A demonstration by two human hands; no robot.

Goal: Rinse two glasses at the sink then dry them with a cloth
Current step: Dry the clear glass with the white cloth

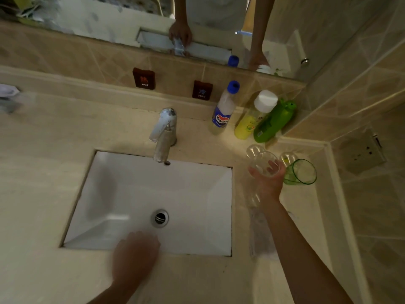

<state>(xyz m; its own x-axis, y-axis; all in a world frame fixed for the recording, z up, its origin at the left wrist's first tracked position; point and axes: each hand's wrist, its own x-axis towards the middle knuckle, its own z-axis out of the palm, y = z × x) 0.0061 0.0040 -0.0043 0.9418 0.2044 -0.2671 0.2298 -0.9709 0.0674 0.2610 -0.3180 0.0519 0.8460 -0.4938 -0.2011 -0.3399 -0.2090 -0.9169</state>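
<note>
A clear glass (262, 160) stands on the counter to the right of the white sink (122, 181). My right hand (268, 183) grips this glass from the near side, thumb and fingers round its rim. A green glass (301, 172) sits just right of it, touching my hand. A see-through cloth or plastic sheet (259, 233) lies on the counter under my right forearm. My left hand (134, 253) hangs blurred over the sink's front edge, fingers loosely curled, holding nothing. The chrome tap (164, 132) stands behind the sink; no water runs.
Three bottles stand against the back wall right of the tap: a blue-capped one (224, 107), a yellow one (252, 119) and a green one (275, 121). HOT (144, 78) and COLD (202, 89) signs hang on the tiles. A mirror runs above. A wall socket (363, 153) is at the right.
</note>
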